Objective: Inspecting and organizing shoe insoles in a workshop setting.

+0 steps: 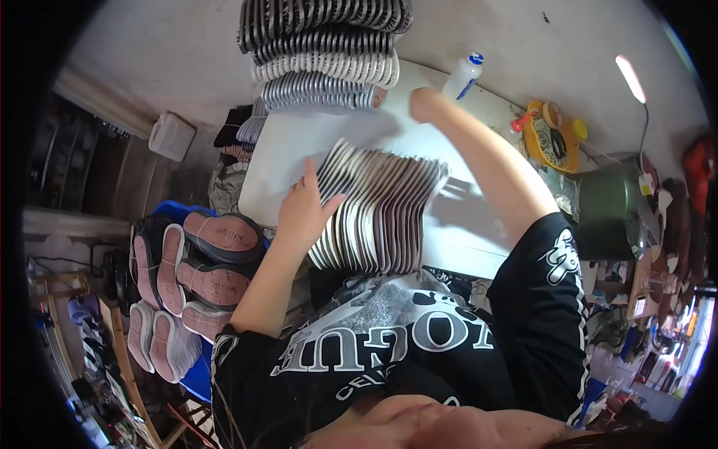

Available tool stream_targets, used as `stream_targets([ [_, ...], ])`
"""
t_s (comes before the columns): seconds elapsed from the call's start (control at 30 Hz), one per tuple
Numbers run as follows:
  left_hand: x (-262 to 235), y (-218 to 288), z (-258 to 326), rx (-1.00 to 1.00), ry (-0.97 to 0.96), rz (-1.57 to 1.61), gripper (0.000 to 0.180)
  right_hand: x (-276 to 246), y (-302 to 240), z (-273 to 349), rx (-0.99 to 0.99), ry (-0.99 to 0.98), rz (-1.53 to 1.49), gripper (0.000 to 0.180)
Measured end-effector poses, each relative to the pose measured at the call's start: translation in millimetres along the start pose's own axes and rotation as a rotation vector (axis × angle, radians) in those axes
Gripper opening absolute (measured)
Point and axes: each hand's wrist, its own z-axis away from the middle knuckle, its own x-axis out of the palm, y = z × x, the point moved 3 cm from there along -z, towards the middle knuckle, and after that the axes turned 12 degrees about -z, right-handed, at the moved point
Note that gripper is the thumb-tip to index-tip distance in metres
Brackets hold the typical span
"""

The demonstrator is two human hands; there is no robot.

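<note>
A tight row of thin shoe soles point(378, 209) stands on edge on the white table in front of me, in white, grey and dark brown edges. At its left end is my left hand point(303, 209), fingers stretched apart, the thumb reaching over the soles' edges and the palm against the row's side. My right hand point(426, 105) is farther off, beyond the row and just right of the piled soles at the back. Its fingers are hidden, so whether it holds anything does not show.
Tall layered piles of soles point(325, 63) in black, white and grey rise at the table's far edge. A white bottle point(464, 77) with a blue cap stands behind my right arm. Right of it sits a yellow basket point(550, 142). On my left, a blue bin point(196, 374) holds pink-topped soles.
</note>
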Motion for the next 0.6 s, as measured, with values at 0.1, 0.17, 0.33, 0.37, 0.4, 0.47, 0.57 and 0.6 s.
stream_targets([
  [0.1, -19, 7, -23, -0.01, -0.128, -0.174, 0.071, 30, 81, -26, 0.166, -0.282, 0.017, 0.012],
  [0.17, -33, 38, -41, 0.26, 0.031, -0.034, 0.067, 23, 53, -27, 0.137, -0.321, 0.038, 0.012],
  [0.33, 34, 137, -22, 1.14, -0.044, 0.172, 0.075, 8, 14, 2, 0.122, -0.409, 0.067, 0.013],
  [0.37, 34, 139, -20, 1.147, -0.041, 0.171, 0.075, -7, 13, 11, 0.099, -0.189, 0.037, 0.014],
  [0.4, 36, 143, -18, 1.162, -0.076, 0.073, 0.081, -16, 21, 19, 0.09, 0.031, 0.002, 0.015],
  [0.47, 36, 147, -19, 1.181, -0.111, -0.029, 0.088, -22, 34, 27, 0.079, 0.028, 0.1, 0.015],
  [0.57, 31, 138, -17, 1.127, -0.254, -0.064, 0.1, -48, 39, 46, 0.253, 0.286, 0.059, 0.02],
  [0.6, 31, 135, -19, 1.138, -0.264, -0.061, 0.1, -57, 43, 47, 0.262, 0.312, 0.025, 0.022],
])
